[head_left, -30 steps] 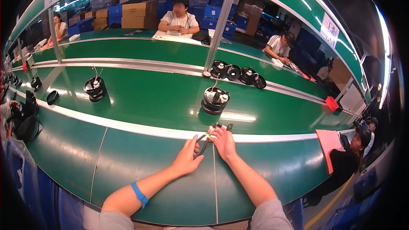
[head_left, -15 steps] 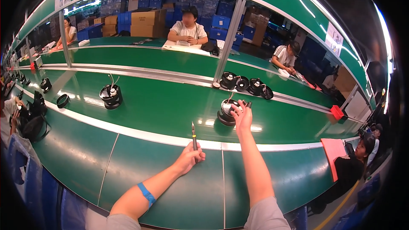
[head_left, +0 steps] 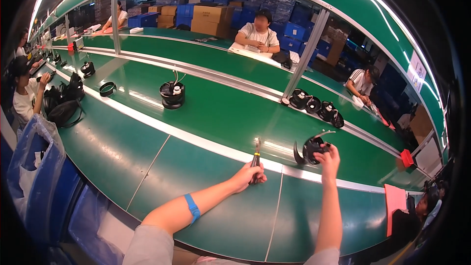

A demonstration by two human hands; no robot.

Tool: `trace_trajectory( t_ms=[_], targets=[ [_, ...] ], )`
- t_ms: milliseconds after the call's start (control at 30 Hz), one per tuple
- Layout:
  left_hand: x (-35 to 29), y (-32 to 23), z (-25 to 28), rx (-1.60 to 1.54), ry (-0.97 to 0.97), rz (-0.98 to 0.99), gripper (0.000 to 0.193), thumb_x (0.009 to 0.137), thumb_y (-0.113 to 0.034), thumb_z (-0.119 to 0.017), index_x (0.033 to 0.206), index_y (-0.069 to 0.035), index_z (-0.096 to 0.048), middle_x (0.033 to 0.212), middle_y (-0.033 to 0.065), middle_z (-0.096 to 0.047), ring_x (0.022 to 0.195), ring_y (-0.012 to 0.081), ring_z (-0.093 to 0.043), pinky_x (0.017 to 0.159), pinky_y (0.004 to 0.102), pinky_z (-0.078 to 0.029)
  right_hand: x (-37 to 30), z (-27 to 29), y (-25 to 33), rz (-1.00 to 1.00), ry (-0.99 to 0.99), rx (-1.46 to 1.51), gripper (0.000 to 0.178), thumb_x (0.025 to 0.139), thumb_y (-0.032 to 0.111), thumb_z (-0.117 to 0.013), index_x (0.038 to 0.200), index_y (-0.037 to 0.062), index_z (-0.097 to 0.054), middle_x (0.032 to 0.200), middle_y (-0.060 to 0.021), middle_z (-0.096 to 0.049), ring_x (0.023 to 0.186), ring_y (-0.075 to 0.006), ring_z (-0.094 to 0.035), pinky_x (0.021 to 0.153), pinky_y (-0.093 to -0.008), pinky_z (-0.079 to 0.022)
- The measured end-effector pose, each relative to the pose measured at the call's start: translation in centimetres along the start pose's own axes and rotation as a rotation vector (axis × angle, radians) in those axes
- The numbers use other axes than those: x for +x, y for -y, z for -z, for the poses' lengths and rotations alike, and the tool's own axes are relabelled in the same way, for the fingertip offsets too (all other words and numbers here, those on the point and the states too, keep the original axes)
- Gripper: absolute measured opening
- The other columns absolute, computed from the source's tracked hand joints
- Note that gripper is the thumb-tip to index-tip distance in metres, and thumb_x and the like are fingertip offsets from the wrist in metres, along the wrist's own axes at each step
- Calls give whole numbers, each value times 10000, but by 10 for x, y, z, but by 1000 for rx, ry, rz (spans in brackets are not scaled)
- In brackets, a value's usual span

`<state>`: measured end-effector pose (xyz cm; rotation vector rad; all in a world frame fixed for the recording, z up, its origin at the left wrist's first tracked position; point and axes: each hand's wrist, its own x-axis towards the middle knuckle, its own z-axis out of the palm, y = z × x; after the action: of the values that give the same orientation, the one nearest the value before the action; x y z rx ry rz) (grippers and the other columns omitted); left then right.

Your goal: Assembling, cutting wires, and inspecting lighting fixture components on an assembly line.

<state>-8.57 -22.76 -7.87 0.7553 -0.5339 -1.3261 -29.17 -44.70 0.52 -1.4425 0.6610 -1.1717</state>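
Note:
My left hand [head_left: 248, 176] is wrapped round a pair of slim-nosed pliers [head_left: 256, 159] with dark handles and a yellow band, jaws pointing up. In my right hand [head_left: 330, 161] is a black round housing [head_left: 311, 148], tilted on its side, with pale wires sticking out at its top right. The fingers grip its right edge and hide part of it. A curved black piece [head_left: 297, 154] shows just left of the housing; whether the two are joined I cannot tell. Both hands are at the near edge of the green conveyor belt [head_left: 221, 122].
Another black housing with wires [head_left: 172, 95] stands on the belt to the left, near a black ring [head_left: 107, 89]. Several black units [head_left: 314, 105] line the far rail. A metal post [head_left: 308, 54] rises behind them. A red bin [head_left: 406, 158] is at right. People sit across and at both sides.
My right hand has taken hold of the black housing and tilted it, raising it off the belt. The pliers stay in my left hand, now with their jaws more apart. The whole view has shifted.

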Motion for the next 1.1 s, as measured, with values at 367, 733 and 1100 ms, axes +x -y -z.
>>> trace_trajectory(
  t_ms=[367, 733, 1100],
  targets=[
    [2, 9, -11, 119, 11, 1, 99, 860, -170, -569, 899, -102, -508, 718, 30, -566, 723, 157, -630, 660, 283, -507, -177, 172, 86, -26, -112, -281, 272, 923, 157, -577, 1140, -4, -544, 937, -144, -660, 551, -171, -631, 445, -239, -500],
    [-5, 0, -13, 206, 18, -45, 135, 870, -87, -535, 982, -66, -464, 712, 36, -467, 773, 212, -579, 761, 339, -469, -202, 173, 94, -70, 65, -271, 167, 905, 28, -547, 1059, -33, -571, 930, -104, -669, 614, -107, -590, 554, -208, -475],
    [-8, 1, -9, 229, 34, -45, 191, 855, -81, -558, 1022, -54, -469, 734, 43, -488, 786, 225, -593, 763, 338, -471, -231, 181, 99, -124, -36, -164, 254, 904, -34, -489, 1157, -31, -517, 936, -145, -679, 609, -201, -649, 533, -274, -521]
  ],
)
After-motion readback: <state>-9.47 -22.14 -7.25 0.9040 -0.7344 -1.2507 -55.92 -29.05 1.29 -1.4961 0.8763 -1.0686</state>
